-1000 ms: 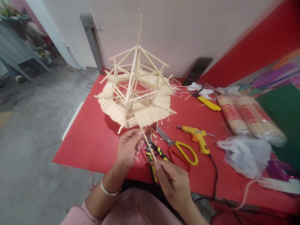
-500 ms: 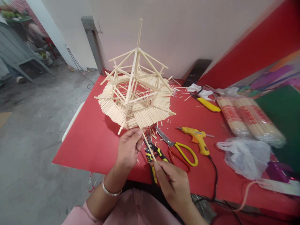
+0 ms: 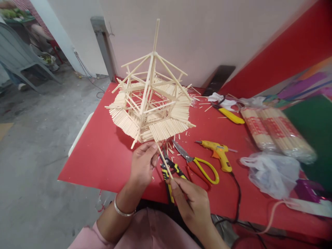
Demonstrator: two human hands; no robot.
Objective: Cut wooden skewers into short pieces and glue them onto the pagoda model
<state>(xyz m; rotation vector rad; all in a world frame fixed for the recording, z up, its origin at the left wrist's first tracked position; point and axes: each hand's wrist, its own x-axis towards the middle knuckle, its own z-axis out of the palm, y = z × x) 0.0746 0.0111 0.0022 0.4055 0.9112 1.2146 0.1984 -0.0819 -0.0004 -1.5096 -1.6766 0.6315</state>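
Observation:
A thin wooden stick (image 3: 164, 160) slants between my two hands, in front of a pavilion-like model (image 3: 168, 128) built from many such sticks. My left hand (image 3: 143, 162) is closed, pinching the stick's upper end close to the model's front edge. The lower end is gripped between thumb and fingers of my right hand (image 3: 190, 199). Beneath the stick lie black-and-yellow cutters (image 3: 168, 183), partly covered by it and my right hand. Yellow-handled scissors (image 3: 204, 169) and red-handled pliers (image 3: 198, 176) rest just to the right.
A yellow glue gun (image 3: 218, 154), its black cord trailing off the front, lies on the red table (image 3: 98, 152). Packs of sticks (image 3: 280, 131), a plastic bag (image 3: 272, 173) and another yellow-handled tool (image 3: 232, 116) are at right. Stick offcuts are scattered about. Another person sits far left.
Both hands keep their grip on the stick and have hardly moved. The model appears shifted very slightly to the right in view.

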